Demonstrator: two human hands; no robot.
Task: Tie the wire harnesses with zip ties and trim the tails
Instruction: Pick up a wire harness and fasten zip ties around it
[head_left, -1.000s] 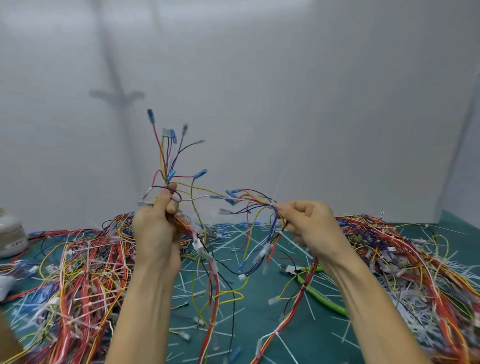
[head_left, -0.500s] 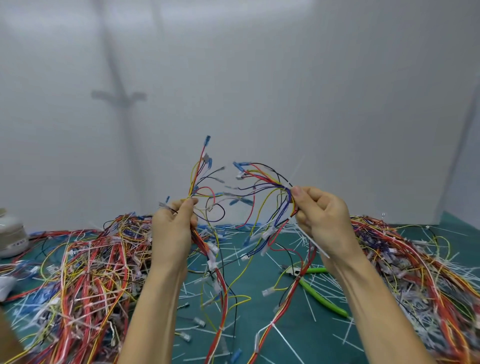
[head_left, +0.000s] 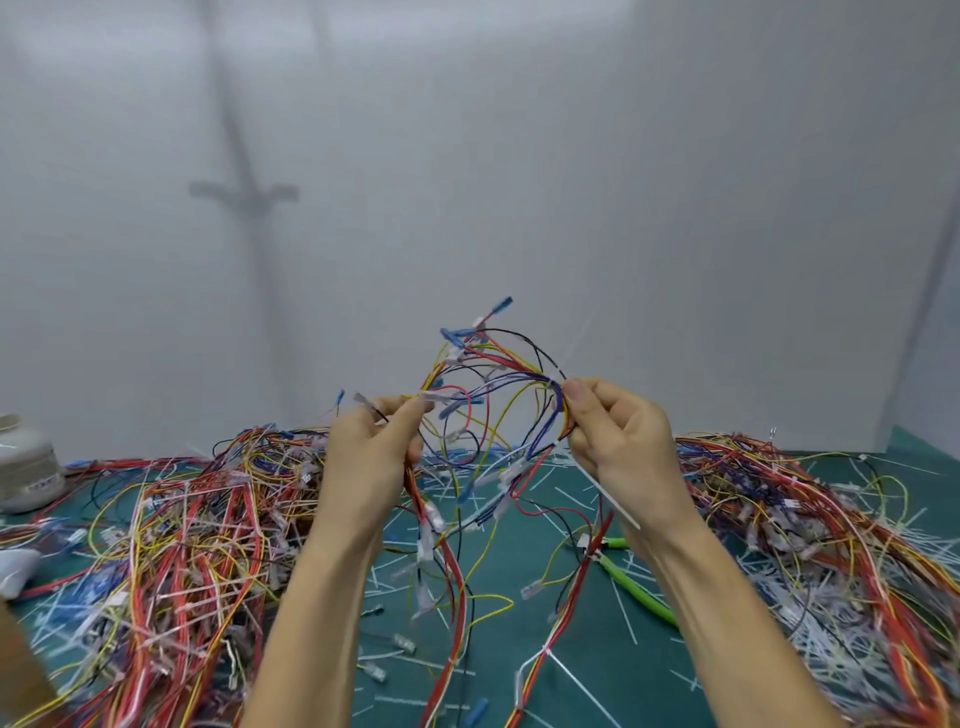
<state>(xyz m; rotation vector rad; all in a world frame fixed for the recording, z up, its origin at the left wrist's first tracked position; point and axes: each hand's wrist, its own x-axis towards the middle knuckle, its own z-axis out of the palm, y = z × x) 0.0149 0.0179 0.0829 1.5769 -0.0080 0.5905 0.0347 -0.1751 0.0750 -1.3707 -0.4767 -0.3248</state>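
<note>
Left hand (head_left: 371, 457), harness (head_left: 550, 387) nearer right hand (head_left: 621, 452)

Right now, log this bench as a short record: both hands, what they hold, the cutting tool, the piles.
left hand: pinches one end of the multicoloured wire harness with blue terminals, held up above the mat
right hand: grips the harness where its wires gather, along with the white plastic zip tie
zip tie tail: untrimmed, sticks out below the right hand
green-handled cutters: lying on the dark green mat, untouched
piles: left wire pile and right wire pile flank the hands
</note>
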